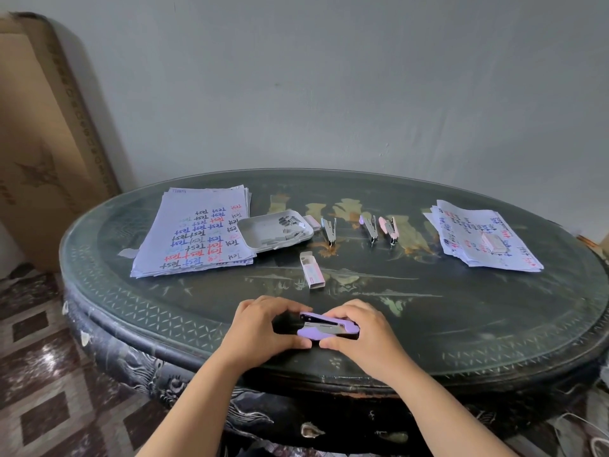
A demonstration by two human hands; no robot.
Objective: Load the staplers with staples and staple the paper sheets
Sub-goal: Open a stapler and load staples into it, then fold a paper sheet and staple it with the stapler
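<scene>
Stapler (326,327) at table's (494,341) near edge, gripped by left hand (263,328) and right hand (362,334), fingers closed round it. Loading step, apparently; next: fetch staples from tray (250,230).

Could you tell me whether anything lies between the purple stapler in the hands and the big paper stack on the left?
Nothing visible does. The purple stapler sits at the near edge, and bare table runs from it to the paper stack; the staple box lies right of that path.

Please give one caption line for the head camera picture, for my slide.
Both hands, left hand and right hand, hold a purple stapler at the table edge.
</scene>
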